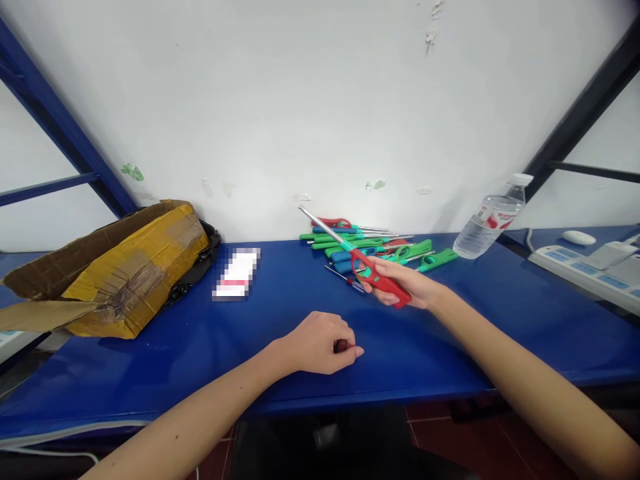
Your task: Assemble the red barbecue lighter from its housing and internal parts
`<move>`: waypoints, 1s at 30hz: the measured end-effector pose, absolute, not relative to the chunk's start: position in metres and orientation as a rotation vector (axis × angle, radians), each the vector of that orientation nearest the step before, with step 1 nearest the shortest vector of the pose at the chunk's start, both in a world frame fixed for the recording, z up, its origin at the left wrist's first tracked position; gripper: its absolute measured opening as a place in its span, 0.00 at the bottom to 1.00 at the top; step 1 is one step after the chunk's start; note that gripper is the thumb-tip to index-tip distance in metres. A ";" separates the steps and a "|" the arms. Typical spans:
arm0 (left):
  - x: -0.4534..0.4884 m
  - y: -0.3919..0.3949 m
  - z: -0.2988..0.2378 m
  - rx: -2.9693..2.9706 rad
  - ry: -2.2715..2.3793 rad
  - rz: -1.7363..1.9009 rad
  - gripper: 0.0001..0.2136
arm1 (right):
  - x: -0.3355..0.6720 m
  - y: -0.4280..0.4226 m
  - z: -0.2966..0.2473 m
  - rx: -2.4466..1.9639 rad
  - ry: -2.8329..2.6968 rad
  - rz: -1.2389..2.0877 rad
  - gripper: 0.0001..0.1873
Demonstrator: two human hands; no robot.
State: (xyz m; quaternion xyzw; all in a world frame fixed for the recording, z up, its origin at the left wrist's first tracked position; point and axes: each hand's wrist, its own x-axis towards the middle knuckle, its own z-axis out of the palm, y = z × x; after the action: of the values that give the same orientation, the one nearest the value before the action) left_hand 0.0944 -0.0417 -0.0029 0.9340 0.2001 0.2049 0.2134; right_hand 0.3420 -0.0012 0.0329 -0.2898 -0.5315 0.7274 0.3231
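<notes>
My right hand (395, 280) is wrapped around the red handle of a long-necked lighter (383, 280). Its silver tube points up and to the left, over a pile of similar lighters (345, 250) with green, blue and red handles by the wall. Nearer the table's front edge, my left hand (323, 343) rests with its fingers curled in and the thumb beside them. Nothing shows in the hollow of that hand.
An opened cardboard box (145, 273) wrapped in yellow tape lies at left on black plastic, beside a blurred white card (237, 275). A water bottle (493, 217) stands at right, near a power strip (585, 270). Everything sits along the blue table (280, 280) against a wall.
</notes>
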 end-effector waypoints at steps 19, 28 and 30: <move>0.094 -0.043 -0.005 2.645 0.540 0.605 0.16 | 0.310 -0.018 0.008 -1.179 -1.509 1.789 0.23; 0.094 -0.042 -0.008 2.651 0.530 0.640 0.15 | 0.309 -0.021 0.010 -1.253 -1.542 1.758 0.24; 0.094 -0.042 -0.009 2.654 0.535 0.636 0.15 | 0.309 -0.021 0.010 -1.273 -1.531 1.756 0.25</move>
State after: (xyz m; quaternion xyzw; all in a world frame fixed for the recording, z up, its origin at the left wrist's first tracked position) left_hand 0.0941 -0.0421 -0.0092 0.9389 0.1892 0.2248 0.1793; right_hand 0.3088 -0.0209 0.0096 -0.4655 -0.5596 0.6418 0.2412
